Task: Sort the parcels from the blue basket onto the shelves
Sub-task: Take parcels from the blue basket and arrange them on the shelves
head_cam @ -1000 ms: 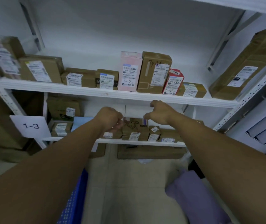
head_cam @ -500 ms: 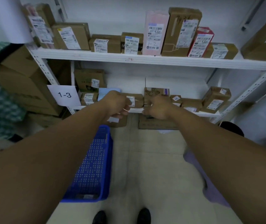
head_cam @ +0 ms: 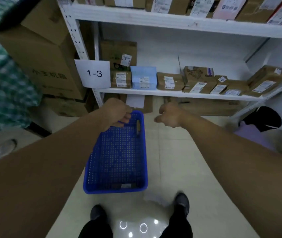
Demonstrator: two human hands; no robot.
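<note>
Inside the blue basket (head_cam: 116, 160), against its far right wall, a small brown parcel (head_cam: 138, 126) lies lengthwise away from us, nearer our left hand (head_cam: 118, 112), curled over the far rim, its grip we cannot tell, than our loose, empty right hand (head_cam: 169, 115) outside that wall; tiled floor (head_cam: 179, 160) beneath, parcel shelf (head_cam: 171, 93) just beyond

Matt perforated plastic blue basket (head_cam: 116, 190); cardboard parcels (head_cam: 160, 80), paper labels (head_cam: 168, 82); painted metal shelf (head_cam: 171, 93); glossy tiled floor (head_cam: 179, 160)
</note>
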